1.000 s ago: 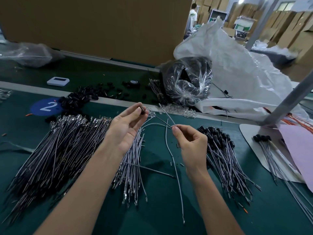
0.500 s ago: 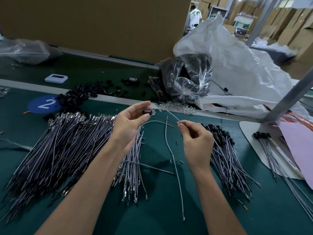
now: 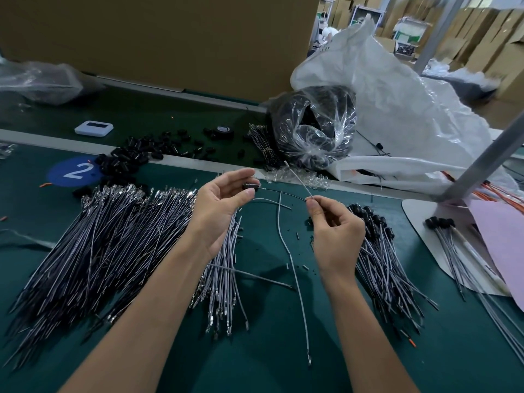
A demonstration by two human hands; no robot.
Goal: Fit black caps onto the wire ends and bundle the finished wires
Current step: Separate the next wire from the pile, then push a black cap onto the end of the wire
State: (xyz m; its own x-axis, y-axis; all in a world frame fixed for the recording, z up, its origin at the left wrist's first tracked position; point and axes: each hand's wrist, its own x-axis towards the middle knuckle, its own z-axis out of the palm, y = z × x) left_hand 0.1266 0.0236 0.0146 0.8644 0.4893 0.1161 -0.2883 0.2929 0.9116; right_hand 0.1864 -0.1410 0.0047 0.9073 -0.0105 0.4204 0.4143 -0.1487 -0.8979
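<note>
Now in hand: a black cap (image 3: 251,186) is held between the thumb and fingertips of the left hand (image 3: 224,202), above the tabletop (image 3: 269,336).
Right grip: a thin wire (image 3: 297,178) is pinched between thumb and forefinger of the right hand (image 3: 334,234), with its free end pointed up and away.
Cap and wire: a dark strand is seen between the cap and the right pinch. Whether the cap is already seated cannot be told.
Done: a heap of capped wires (image 3: 380,256) lies just beside the right hand, and a smaller capped group (image 3: 448,239) lies on the white board (image 3: 419,217) further right.
Left to do: a much bigger heap of uncapped wires (image 3: 99,245) is spread at the left, so most of the capping is judged to remain.
Bundling: no tie is seen around the finished heap, so this step is judged not yet done.
Supply: loose caps (image 3: 127,160) are piled behind the uncapped heap.
</note>
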